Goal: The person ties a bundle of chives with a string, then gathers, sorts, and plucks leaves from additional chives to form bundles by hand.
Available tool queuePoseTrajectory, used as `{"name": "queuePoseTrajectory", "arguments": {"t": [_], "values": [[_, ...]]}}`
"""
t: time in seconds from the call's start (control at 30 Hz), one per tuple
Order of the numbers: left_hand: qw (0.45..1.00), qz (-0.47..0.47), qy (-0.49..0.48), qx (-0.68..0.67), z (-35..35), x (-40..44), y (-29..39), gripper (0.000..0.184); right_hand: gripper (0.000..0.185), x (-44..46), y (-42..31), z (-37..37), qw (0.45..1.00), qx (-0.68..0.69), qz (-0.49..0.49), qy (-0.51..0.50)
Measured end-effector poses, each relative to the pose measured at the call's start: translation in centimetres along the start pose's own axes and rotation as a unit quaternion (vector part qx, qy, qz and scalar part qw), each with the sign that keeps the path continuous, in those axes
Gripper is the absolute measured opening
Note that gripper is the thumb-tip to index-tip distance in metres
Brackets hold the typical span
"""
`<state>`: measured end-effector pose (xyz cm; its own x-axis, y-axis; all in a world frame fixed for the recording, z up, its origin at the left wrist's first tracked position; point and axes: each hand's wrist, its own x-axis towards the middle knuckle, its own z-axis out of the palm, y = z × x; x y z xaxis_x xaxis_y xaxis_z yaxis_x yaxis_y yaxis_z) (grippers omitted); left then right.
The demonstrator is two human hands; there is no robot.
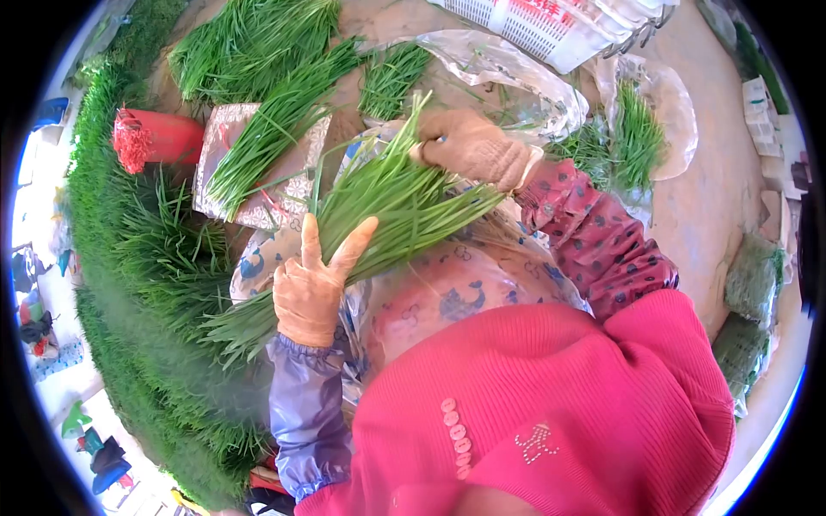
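A loose bunch of long green garlic chives (pixel 387 211) lies across my lap, its leafy tips (pixel 241 331) fanning out at the lower left. My right hand (pixel 469 148), in a tan glove, is closed on stems near the bunch's upper end. Thin stalks poke out above those fingers. Over the lower part of the bunch is my left hand (pixel 311 288), in a light orange glove. Its thumb and forefinger are spread in a V, the other fingers folded and partly hidden. A patterned plastic apron (pixel 465 284) covers my lap under the chives.
Chives lie on a patterned board (pixel 314 142) ahead, beside a red roll of ties (pixel 163 138). A larger heap (pixel 258 47) is behind. Piled greens (pixel 146 344) line the left. White plastic baskets (pixel 533 30) and clear bags (pixel 525 77) with chives sit ahead right.
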<state>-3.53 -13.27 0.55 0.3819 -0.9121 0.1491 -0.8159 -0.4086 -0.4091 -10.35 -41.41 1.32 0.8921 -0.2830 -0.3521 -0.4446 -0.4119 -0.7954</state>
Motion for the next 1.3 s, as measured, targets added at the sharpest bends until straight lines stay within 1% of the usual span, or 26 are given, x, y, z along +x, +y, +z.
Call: {"name": "queuePoseTrajectory", "arguments": {"t": [0.03,0.07,0.13,0.23,0.3,0.37,0.4,0.47,0.5,0.53,0.57,0.63,0.67,0.77,0.8,0.87,0.93,0.97,1.0,1.03,1.07,1.1,1.13,1.2,1.23,1.3], "values": [[1.000,0.005,0.000,0.001,0.1,-0.2,0.0,0.107,0.028,1.1,3.0,0.7,0.993,-0.047,-0.089,0.058],[1.000,0.011,0.000,0.002,0.3,-0.3,-0.1,0.107,0.028,1.6,4.6,0.5,0.994,-0.049,-0.085,0.057],[1.000,0.003,0.001,-0.019,0.4,-0.5,-0.2,0.107,0.033,1.9,6.8,-0.5,0.957,-0.249,-0.076,0.125],[0.999,-0.010,0.003,-0.032,0.3,-1.0,-0.7,0.106,0.034,-0.1,9.0,-3.2,0.946,-0.307,-0.032,0.099],[1.000,-0.017,0.006,-0.019,0.1,-1.4,-1.1,0.104,0.033,-0.7,14.7,-4.8,0.934,-0.316,-0.049,0.160],[1.000,-0.023,0.006,-0.016,0.1,-1.7,-1.5,0.104,0.036,-0.9,15.8,-7.5,0.881,-0.443,0.164,-0.036],[1.000,-0.027,0.008,-0.012,0.2,-1.8,-1.7,0.103,0.036,-1.4,15.7,-7.8,0.880,-0.444,0.163,-0.036],[0.999,-0.031,0.017,-0.017,0.4,-1.9,-1.9,0.102,0.040,-3.1,14.2,-7.8,0.875,-0.443,0.185,-0.065],[0.999,-0.035,0.015,-0.020,0.3,-1.8,-2.0,0.100,0.043,-3.9,12.4,-7.3,0.932,-0.345,0.111,0.011],[0.999,-0.036,0.014,-0.023,0.2,-1.7,-2.0,0.099,0.045,-3.6,10.9,-6.9,0.971,-0.228,0.077,0.002],[0.999,-0.032,0.017,-0.022,0.2,-1.5,-1.9,0.099,0.046,-3.3,9.4,-6.4,0.994,-0.106,0.039,-0.002],[0.998,-0.037,0.039,-0.020,0.0,-0.9,-1.7,0.094,0.048,-3.4,5.2,-4.4,0.991,0.126,-0.008,-0.049],[0.998,-0.035,0.045,-0.016,-0.1,-0.7,-1.6,0.094,0.050,-3.2,3.9,-3.8,0.997,0.003,-0.057,-0.050],[0.995,-0.056,0.077,-0.033,-0.6,-0.2,-1.1,0.086,0.053,-2.3,2.6,-0.6,0.991,0.122,-0.030,-0.055],[0.995,-0.059,0.080,-0.029,-0.7,-0.2,-1.1,0.086,0.054,-1.7,3.0,0.1,0.974,0.203,-0.076,-0.069],[0.995,-0.049,0.084,-0.033,-1.0,-0.3,-1.3,0.085,0.050,-0.6,3.5,0.5,0.982,0.138,-0.109,-0.063],[0.996,-0.046,0.072,-0.035,-1.2,-0.6,-1.8,0.082,0.045,-1.3,3.1,0.9,0.989,0.146,0.020,-0.007],[0.995,-0.039,0.084,-0.038,-1.1,-0.6,-1.9,0.082,0.034,-2.0,2.5,0.4,0.985,0.170,-0.015,-0.019],[0.994,-0.030,0.096,-0.043,-0.9,-0.6,-2.0,0.081,0.034,-1.9,3.4,0.5,0.985,0.169,-0.013,-0.019],[0.994,-0.030,0.096,-0.047,-0.8,-0.7,-2.1,0.081,0.030,-1.7,4.9,0.9,0.982,0.094,-0.139,0.088],[0.994,-0.027,0.096,-0.040,-0.8,-0.8,-2.2,0.081,0.026,-1.7,5.9,0.7,0.946,0.016,-0.261,0.190],[0.995,-0.024,0.096,-0.033,-0.7,-0.9,-2.2,0.081,0.022,-2.2,6.4,-0.3,0.976,0.029,-0.125,0.177],[0.994,-0.023,0.096,-0.034,-0.7,-1.0,-2.1,0.081,0.022,-2.4,6.6,-1.4,0.976,0.028,-0.124,0.178],[0.995,-0.016,0.086,-0.050,-0.8,-1.3,-2.1,0.081,0.025,-2.1,7.1,-3.5,0.985,-0.094,0.004,0.144],[0.995,-0.015,0.086,-0.050,-0.8,-1.4,-2.1,0.081,0.025,-1.6,7.6,-4.4,0.985,-0.093,0.005,0.145],[0.992,-0.003,0.112,-0.063,-0.9,-1.4,-2.2,0.078,0.036,-0.2,8.6,-6.3,0.923,-0.363,0.126,-0.036]]}}
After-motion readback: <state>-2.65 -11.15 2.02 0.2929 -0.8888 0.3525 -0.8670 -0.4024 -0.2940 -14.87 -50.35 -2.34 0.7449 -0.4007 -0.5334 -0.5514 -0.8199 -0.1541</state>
